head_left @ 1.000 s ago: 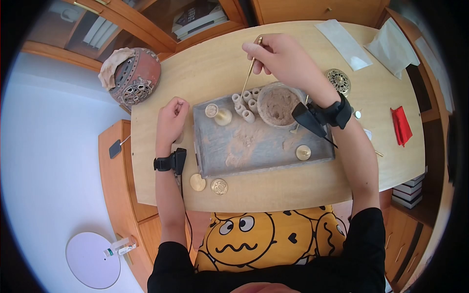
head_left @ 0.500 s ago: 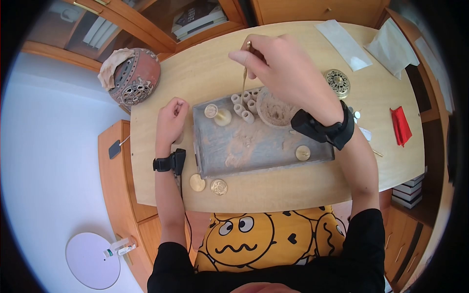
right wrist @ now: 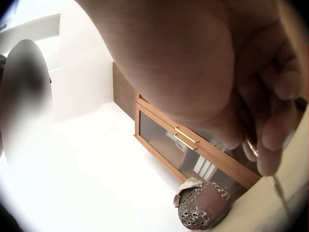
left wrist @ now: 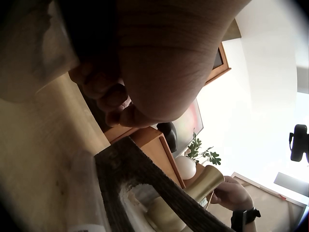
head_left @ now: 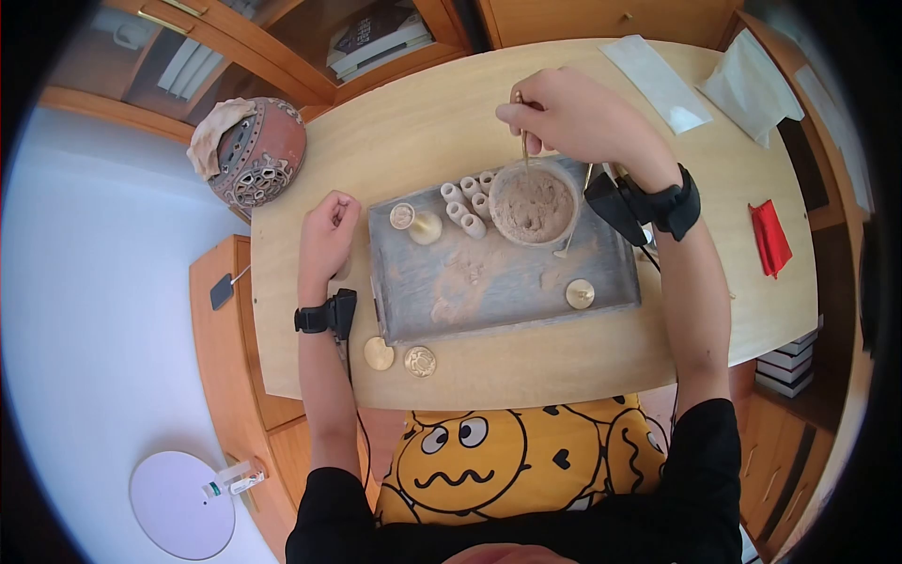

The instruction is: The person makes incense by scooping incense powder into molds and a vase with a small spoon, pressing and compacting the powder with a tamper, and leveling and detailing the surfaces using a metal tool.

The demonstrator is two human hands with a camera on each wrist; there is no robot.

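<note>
My right hand [head_left: 583,117] pinches a thin brass tool [head_left: 524,136] upright; the tool's lower end is at the far side of a round bowl [head_left: 534,202] of brownish powder. In the right wrist view the fingers [right wrist: 270,140] curl round the brass stick. Left of the bowl, several small pale tubes [head_left: 473,226] stand grouped on the grey tray [head_left: 507,301]. My left hand [head_left: 329,235] rests on the table beside the tray's left edge, fingers loosely curled, holding nothing. Near it in the tray are a brass vessel [head_left: 426,227] and a small powder-filled cup [head_left: 402,216].
Two brass discs [head_left: 420,362] lie before the tray, and a brass knobbed lid [head_left: 580,293] is in its near right corner. A reddish openwork pot [head_left: 258,155] stands back left. At right are a red pouch [head_left: 770,240] and white packets [head_left: 658,85].
My right hand has moved right with the brass tool, whose tip went from the pale tubes to the powder bowl. The left hand stays at the tray's left.
</note>
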